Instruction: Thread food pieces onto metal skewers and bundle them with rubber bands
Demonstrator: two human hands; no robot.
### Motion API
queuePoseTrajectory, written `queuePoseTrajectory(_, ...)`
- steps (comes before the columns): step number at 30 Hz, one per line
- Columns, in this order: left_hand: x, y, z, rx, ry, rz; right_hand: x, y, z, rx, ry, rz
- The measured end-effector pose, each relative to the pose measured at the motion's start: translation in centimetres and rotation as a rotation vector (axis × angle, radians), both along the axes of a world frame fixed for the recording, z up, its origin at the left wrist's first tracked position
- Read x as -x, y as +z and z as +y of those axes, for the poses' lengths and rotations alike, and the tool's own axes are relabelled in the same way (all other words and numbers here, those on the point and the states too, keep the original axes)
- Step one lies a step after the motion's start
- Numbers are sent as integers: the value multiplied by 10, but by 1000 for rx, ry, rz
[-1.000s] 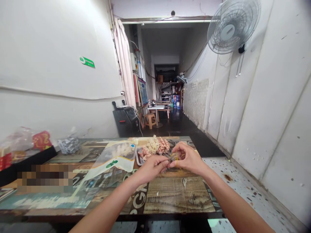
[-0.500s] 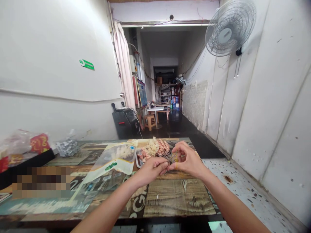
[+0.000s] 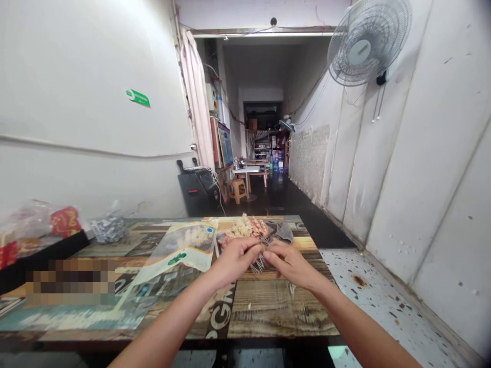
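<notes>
My left hand (image 3: 236, 258) and my right hand (image 3: 288, 262) meet over the far half of the wooden table (image 3: 268, 312). Both are closed in a pinch on the thin stick ends of a bundle of meat skewers (image 3: 249, 230). The meat ends fan away from me over a small metal tray (image 3: 220, 244). A clear plastic food bag with a green logo (image 3: 180, 250) lies just left of my left hand.
A dark tray with red and clear packets (image 3: 34, 240) sits at the table's left end, beside a small grey packet (image 3: 109, 228). A wall fan (image 3: 366, 41) hangs on the right wall. A corridor with stools and a table (image 3: 249, 176) runs ahead.
My right hand has dropped lower and turned palm-down toward the stick ends. The yellow band seen on its fingers earlier no longer shows. The skewer bundle has shifted slightly away from me.
</notes>
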State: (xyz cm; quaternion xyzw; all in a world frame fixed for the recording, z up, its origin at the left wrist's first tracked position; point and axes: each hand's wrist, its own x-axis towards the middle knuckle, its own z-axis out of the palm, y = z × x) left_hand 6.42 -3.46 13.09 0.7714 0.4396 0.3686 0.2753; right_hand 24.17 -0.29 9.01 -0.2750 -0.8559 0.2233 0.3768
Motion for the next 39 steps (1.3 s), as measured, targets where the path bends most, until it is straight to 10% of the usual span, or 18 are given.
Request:
queuePoseTrajectory(8, 18, -1, 2, 193, 123, -175, -4, -10, -45, -540, 178, -61)
queuePoseTrajectory(16, 6, 2, 0, 210, 63, -513, -5, -9, -31, 447, 246, 701)
queuePoseTrajectory(21, 3, 2, -2, 42, 97, -391, -9, -8, -16, 698, 364, 812)
queuePoseTrajectory(26, 10, 12, -10, -194, 146, 107, -21, 20, -5, 708, 414, 638)
queuePoseTrajectory(31, 7, 22, -7, -323, 234, 533, -22, 42, -22, 252, 308, 166)
queuePoseTrajectory(36, 11, 18, 0, -176, 169, 274, -3, 23, -36, -105, 234, -60)
queuePoseTrajectory(39, 20, 9, -1, 18, 119, -34, 3, 1, -10, 327, 300, 273)
